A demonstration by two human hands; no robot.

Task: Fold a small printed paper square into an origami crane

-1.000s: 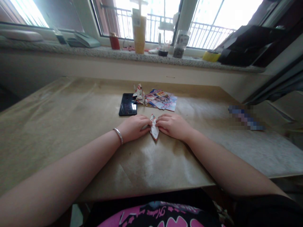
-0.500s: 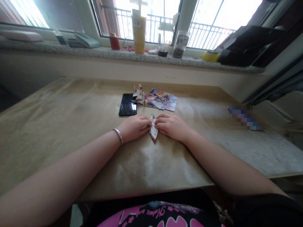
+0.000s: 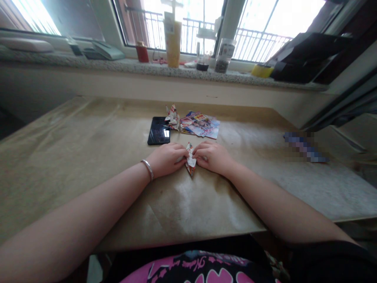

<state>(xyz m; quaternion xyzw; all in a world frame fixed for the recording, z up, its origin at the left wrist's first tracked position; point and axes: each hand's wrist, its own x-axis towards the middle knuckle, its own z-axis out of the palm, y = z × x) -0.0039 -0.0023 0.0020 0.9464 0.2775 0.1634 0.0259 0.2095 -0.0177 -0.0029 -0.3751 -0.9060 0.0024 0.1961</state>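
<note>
A small folded paper (image 3: 191,162), diamond-shaped and white with red and orange print, lies on the table between my two hands. From its left edge my left hand (image 3: 167,159), with a silver bangle at the wrist, pinches it with bent fingers. On the opposite edge, the fingertips of my right hand (image 3: 213,157) are closed on the paper too. Just beyond my hands are a dark phone or small tablet (image 3: 157,131), some crumpled or folded printed paper pieces (image 3: 173,117), and a stack of colourful printed sheets (image 3: 203,124).
A gold-brown cover lies over the table (image 3: 118,118). On the stone windowsill (image 3: 123,65) behind it stand a red jar (image 3: 142,52), a tall yellow container (image 3: 173,43), a clear jar (image 3: 225,55) and a black object (image 3: 306,59). A blurred-out item (image 3: 306,147) lies at right.
The paper's lower part now shows more orange print and less white. My right fingers have shifted slightly on its edge; my left hand is almost still.
</note>
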